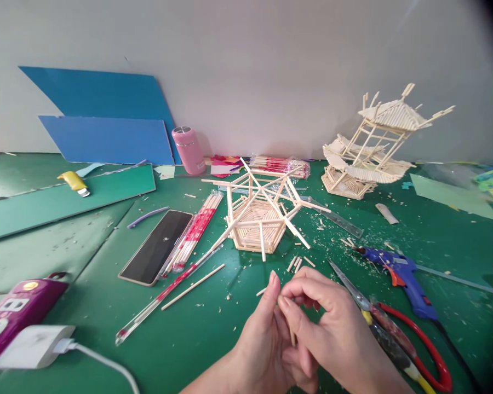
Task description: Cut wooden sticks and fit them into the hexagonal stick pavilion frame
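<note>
My left hand (263, 345) and my right hand (326, 323) meet at the front of the table. Between their curled fingers a short piece of thin wooden stick (293, 336) shows in part; fingers hide the rest. The right thumb and forefinger pinch together close to the raised left thumb. Just beyond lie several cut stick pieces (298, 264). Behind them stands a six-sided frame of wooden sticks (258, 224), its floor laid in rings and its upper sticks jutting outward. Scissors with red and yellow handles (359, 295) lie right of my right hand.
A blue glue gun (406, 273) rests at the right. A tiered stick pavilion (365, 148) stands behind it. Leftward are bagged sticks (197, 232), a phone (158, 246), a yellow cutter (74, 182), a pink bottle (189, 150) and a purple power strip (22, 309) with a white charger.
</note>
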Motion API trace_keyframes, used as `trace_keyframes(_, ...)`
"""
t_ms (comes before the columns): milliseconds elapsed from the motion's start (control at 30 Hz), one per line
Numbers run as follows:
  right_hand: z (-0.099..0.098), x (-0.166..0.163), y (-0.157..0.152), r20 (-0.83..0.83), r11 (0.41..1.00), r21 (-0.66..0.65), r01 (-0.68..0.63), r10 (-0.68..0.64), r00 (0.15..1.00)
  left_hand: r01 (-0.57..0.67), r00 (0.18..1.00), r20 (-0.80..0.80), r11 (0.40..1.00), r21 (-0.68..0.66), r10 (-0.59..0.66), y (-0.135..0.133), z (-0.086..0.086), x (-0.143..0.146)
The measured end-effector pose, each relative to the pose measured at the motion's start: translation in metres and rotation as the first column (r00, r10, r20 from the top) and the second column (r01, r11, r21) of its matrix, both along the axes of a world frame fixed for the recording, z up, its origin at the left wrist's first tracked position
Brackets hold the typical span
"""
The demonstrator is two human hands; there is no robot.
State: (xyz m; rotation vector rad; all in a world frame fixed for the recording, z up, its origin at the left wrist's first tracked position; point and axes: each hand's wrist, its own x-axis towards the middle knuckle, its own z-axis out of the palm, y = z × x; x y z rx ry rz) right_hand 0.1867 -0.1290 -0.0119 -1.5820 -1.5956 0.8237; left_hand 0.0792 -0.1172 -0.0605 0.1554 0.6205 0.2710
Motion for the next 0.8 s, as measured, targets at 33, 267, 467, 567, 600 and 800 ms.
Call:
trace_keyframes(33, 0.000, 0.000, 0.000, 0.018, 1.000, 0.002, -0.001, 0.001, 1.000, -0.007, 1.000, -0.023, 1.000, 0.000, 0.007, 0.000, 0.000, 0.000)
trace_keyframes(267, -0.004, -0.005, -0.001, 0.039, 0.999, 0.035, 0.036, -0.038, 0.999, -0.010, 0.997, -0.078, 1.000, 0.024, 0.012, 0.005, 0.002, 0.003)
trace_keyframes(467, -0.004, -0.001, -0.001, -0.261, 0.989, -0.141, -0.052, 0.013, 0.965, 0.022, 0.999, -0.047, 0.996, 0.083, -0.018, 0.002, 0.004, 0.004)
trace_keyframes(567, -0.005, 0.001, 0.000, -0.490, 0.964, -0.244, -0.108, -0.027, 0.871, 0.027, 0.999, 0.013, 0.995, 0.099, -0.029, 0.002, 0.004, 0.004)
trace_keyframes(600, -0.006, 0.002, 0.000, -0.541, 0.961, -0.252, -0.109, -0.047, 0.840, 0.028, 0.998, 0.052, 0.995, 0.100, -0.033, 0.003, 0.004, 0.004)
trace_keyframes(800, -0.010, 0.009, -0.001, -0.534, 0.979, -0.200, -0.034, -0.080, 0.842, 0.089, 0.947, 0.302, 0.992, 0.093, -0.114, 0.010, 0.001, 0.004)
